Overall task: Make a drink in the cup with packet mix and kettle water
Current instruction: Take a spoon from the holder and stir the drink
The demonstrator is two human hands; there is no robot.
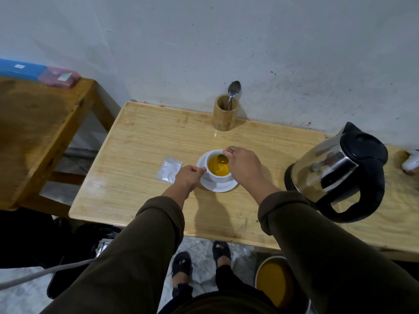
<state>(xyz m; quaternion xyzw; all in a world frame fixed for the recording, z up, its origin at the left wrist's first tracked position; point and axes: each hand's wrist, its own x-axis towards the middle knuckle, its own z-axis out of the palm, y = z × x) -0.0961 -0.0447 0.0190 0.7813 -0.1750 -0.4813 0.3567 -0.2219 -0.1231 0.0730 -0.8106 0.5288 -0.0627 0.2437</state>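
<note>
White cup upright on a white saucer, near the middle of the pale wooden tabletop, filled with opaque yellow-orange drink. Left hand closed at the cup's left side, fingers pinched where the handle would be; handle itself hidden, so pointing left toward that hand at best guess. Right hand above the cup's right rim, fingers pinched on the stem of a spoon; bowl of spoon dipped at the far side of the liquid, stem rising up and right into the fingers, long axis steeply tilted. Silver packet flat on the tabletop just left of the saucer, apart from it, long axis running near-to-far with a slight lean right, far end looking torn open. Steel kettle with black lid and handle at the right of the tabletop, well apart from the cup, handle toward the near edge, spout toward the wall. Bamboo holder upright at the far edge against the wall, a second spoon standing in it, bowl up, leaning right.
</note>
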